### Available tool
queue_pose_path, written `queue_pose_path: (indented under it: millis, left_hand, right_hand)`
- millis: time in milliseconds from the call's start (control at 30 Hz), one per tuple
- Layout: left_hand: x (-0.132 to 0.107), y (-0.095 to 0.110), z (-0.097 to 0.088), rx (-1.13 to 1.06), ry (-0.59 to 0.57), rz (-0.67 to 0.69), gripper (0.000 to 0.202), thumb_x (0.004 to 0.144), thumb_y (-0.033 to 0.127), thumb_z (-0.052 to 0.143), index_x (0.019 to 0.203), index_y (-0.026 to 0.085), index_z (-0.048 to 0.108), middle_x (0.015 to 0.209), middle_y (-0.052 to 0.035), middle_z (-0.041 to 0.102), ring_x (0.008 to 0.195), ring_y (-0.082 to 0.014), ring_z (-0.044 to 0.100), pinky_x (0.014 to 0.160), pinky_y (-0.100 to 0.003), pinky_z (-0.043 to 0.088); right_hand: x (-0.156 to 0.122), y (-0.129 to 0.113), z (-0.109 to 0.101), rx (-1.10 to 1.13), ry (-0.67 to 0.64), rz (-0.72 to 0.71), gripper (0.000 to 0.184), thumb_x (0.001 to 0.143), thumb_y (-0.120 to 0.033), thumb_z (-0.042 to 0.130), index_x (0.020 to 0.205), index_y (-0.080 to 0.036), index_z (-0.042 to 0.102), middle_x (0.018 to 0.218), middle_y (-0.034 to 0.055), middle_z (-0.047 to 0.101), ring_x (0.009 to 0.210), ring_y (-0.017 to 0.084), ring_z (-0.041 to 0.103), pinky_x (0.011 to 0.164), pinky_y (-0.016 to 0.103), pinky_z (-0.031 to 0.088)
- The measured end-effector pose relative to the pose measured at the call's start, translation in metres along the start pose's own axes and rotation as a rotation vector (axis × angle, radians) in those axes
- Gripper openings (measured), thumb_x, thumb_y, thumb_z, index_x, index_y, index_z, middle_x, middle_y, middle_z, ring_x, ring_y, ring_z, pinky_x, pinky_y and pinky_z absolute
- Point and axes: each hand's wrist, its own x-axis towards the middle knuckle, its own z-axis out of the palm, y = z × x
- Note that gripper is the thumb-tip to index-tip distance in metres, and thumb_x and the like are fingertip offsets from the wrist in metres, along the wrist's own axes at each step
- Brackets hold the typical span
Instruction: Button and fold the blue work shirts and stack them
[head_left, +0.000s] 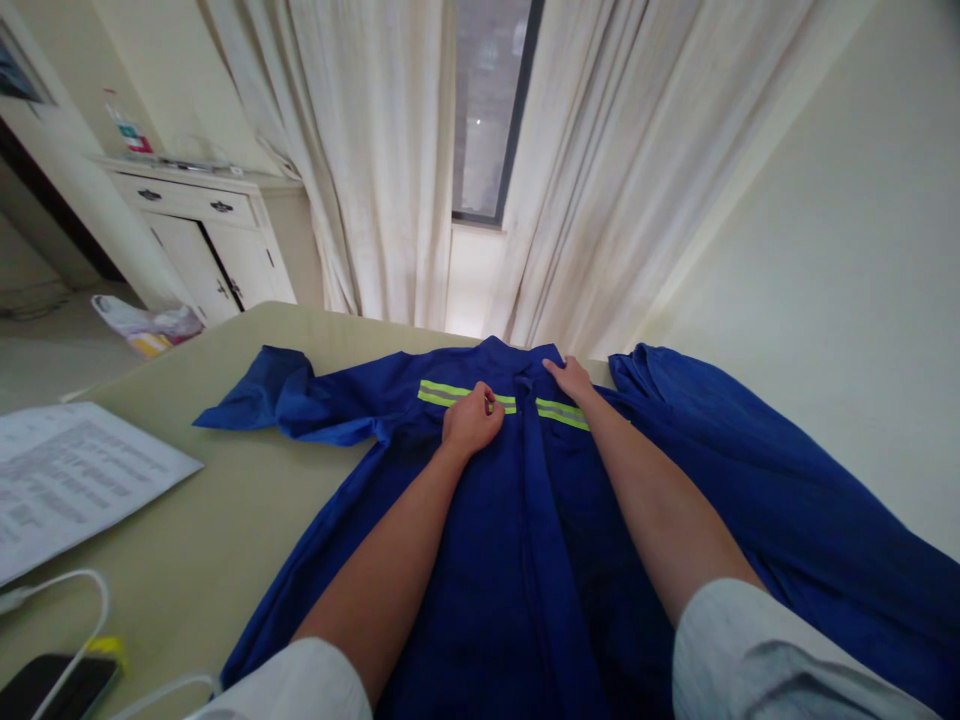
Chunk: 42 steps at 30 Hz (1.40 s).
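Blue garment [484, 560]: laid flat on the table [225, 510]. Touched at its yellow-green chest strip [439, 393] by the left hand [472, 420], with fingers bunched, and beside the collar [517, 357] by the right hand [571, 381], with thumb spread. Cannot tell whether pinching cloth.

The work jacket [487, 530] is showing matt, lightly creased cloth, and its reflective tape [439, 393] is looking smoother. The counter [247, 530] is presenting a smooth, faintly satin surface. The printed sheet [75, 475] is showing matt paper, the cable [105, 600] smooth plastic. The curtains [375, 150] are displaying soft, matt cloth; the cabinet [180, 235] is wearing smooth paint, its handles [221, 207] looking metallic.
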Motion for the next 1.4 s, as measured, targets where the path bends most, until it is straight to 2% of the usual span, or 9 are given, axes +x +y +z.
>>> queue_pose_path:
  millis: [200,333,533,633,733,933,1100,1267,1400]
  left_hand:
    - [0.000,0.003,0.002,0.163,-0.032,0.027,0.018,0.099,0.039,0.055,0.106,0.024,0.063,0.094,-0.0065,0.077,0.088,-0.0248,0.073,0.078,-0.033,0.048]
    - [0.000,0.004,0.001,0.182,-0.059,0.005,0.018,0.100,0.039,0.054,0.108,0.025,0.063,0.096,-0.0060,0.078,0.092,-0.0258,0.074,0.080,-0.034,0.049]
    - [0.000,0.005,0.001,0.109,-0.061,-0.011,0.038,0.106,0.056,0.042,0.114,0.025,0.061,0.099,-0.0086,0.078,0.097,-0.0284,0.075,0.084,-0.036,0.050]
    - [0.002,0.006,0.002,0.068,-0.036,-0.064,0.040,0.108,0.056,0.038,0.114,0.023,0.059,0.100,-0.0113,0.077,0.099,-0.0290,0.075,0.086,-0.037,0.050]
    - [0.003,0.007,0.001,-0.019,0.067,-0.184,0.026,0.109,0.037,0.039,0.124,0.021,0.053,0.104,-0.0134,0.076,0.099,-0.0281,0.075,0.085,-0.036,0.050]
    - [0.002,0.003,0.003,-0.151,0.271,-0.117,0.037,0.109,0.045,0.041,0.139,0.022,0.047,0.118,-0.0130,0.071,0.109,-0.0285,0.070,0.089,-0.037,0.052]
    - [0.009,-0.008,0.010,-0.009,0.203,-0.062,0.016,0.097,0.019,0.054,0.110,0.021,0.064,0.116,-0.0123,0.067,0.104,-0.0257,0.069,0.092,-0.035,0.053]
    - [0.017,-0.015,0.012,-0.042,0.303,-0.040,0.022,0.095,0.014,0.050,0.112,0.018,0.064,0.114,-0.0134,0.070,0.107,-0.0259,0.068,0.096,-0.036,0.052]
    - [0.013,-0.009,0.008,-0.057,0.211,-0.044,0.033,0.097,0.024,0.052,0.129,0.020,0.059,0.099,-0.0087,0.075,0.095,-0.0286,0.073,0.086,-0.038,0.054]
  right_hand:
    - [-0.007,0.028,0.018,0.539,0.096,-0.138,0.082,0.087,-0.050,0.069,0.154,-0.007,0.050,0.127,0.0171,0.073,0.114,0.028,0.069,0.101,0.043,0.056]
    - [-0.001,0.030,-0.002,0.764,-0.135,-0.216,0.063,0.071,-0.050,0.083,0.120,-0.011,0.075,0.094,0.0091,0.079,0.089,0.027,0.072,0.087,0.043,0.060]
    - [-0.018,0.038,-0.049,0.400,0.034,-0.610,0.028,0.088,-0.035,0.066,0.104,-0.018,0.081,0.109,0.0112,0.074,0.107,0.029,0.065,0.100,0.046,0.050]
    - [-0.044,0.051,-0.056,0.015,-0.170,-0.758,0.039,0.080,-0.015,0.062,0.113,-0.020,0.082,0.122,0.0136,0.071,0.118,0.031,0.060,0.108,0.050,0.041]
    - [-0.061,0.055,-0.057,-0.125,-0.269,-0.747,0.053,0.076,-0.007,0.055,0.120,-0.021,0.080,0.138,0.0145,0.066,0.129,0.033,0.055,0.111,0.054,0.038]
    - [-0.073,0.014,-0.041,0.192,0.052,-0.653,0.053,0.103,-0.037,0.044,0.150,-0.018,0.058,0.151,0.0168,0.059,0.139,0.030,0.054,0.119,0.052,0.041]
    - [-0.107,-0.019,-0.015,0.117,-0.232,-0.763,0.065,0.104,-0.060,0.043,0.155,-0.021,0.053,0.164,0.0150,0.048,0.153,0.031,0.043,0.125,0.053,0.033]
    - [-0.173,-0.021,-0.059,0.268,0.026,-0.480,0.055,0.108,-0.056,0.040,0.141,-0.019,0.064,0.130,0.0153,0.071,0.120,0.028,0.067,0.108,0.046,0.050]
    - [-0.271,-0.018,-0.099,0.145,-0.323,-0.375,0.066,0.103,-0.069,0.047,0.138,-0.016,0.067,0.126,0.0172,0.074,0.116,0.032,0.070,0.104,0.046,0.052]
